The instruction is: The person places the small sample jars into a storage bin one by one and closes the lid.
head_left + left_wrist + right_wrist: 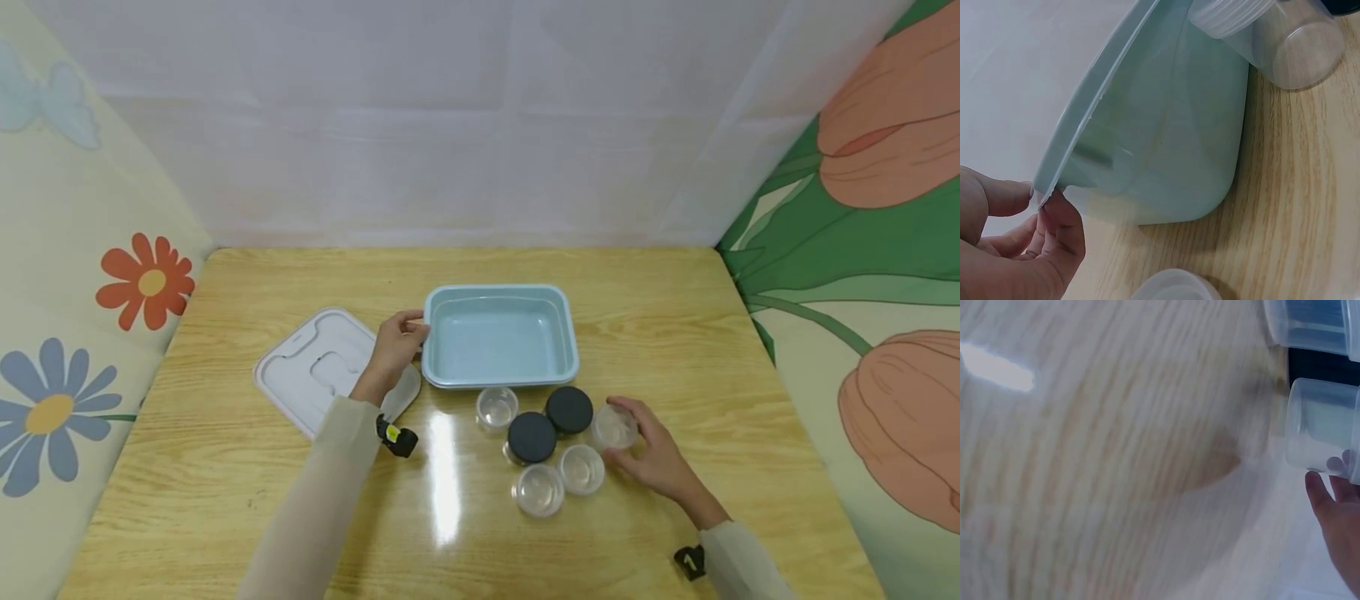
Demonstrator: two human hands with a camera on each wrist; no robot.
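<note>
At the left side of a pale blue rectangular plastic tub [498,340], my left hand [396,348] pinches the rim between thumb and fingers, as the left wrist view shows up close. My right hand [657,457] has its fingers and thumb around a clear plastic jar [615,427], the rightmost of a cluster. In the right wrist view, fingertips lie against the side of that jar [1321,425]. Beside it stand a jar with a black lid [568,410], another black-lidded jar [532,437] and several open clear jars, one of them [497,408] right by the tub's near wall.
A white plastic lid [315,367] with a moulded pattern lies flat to the left, partly under my left forearm. Next to it is a round translucent lid [406,390]. The wooden table [645,317] ends at a white cloth backdrop, with flowered panels at both sides.
</note>
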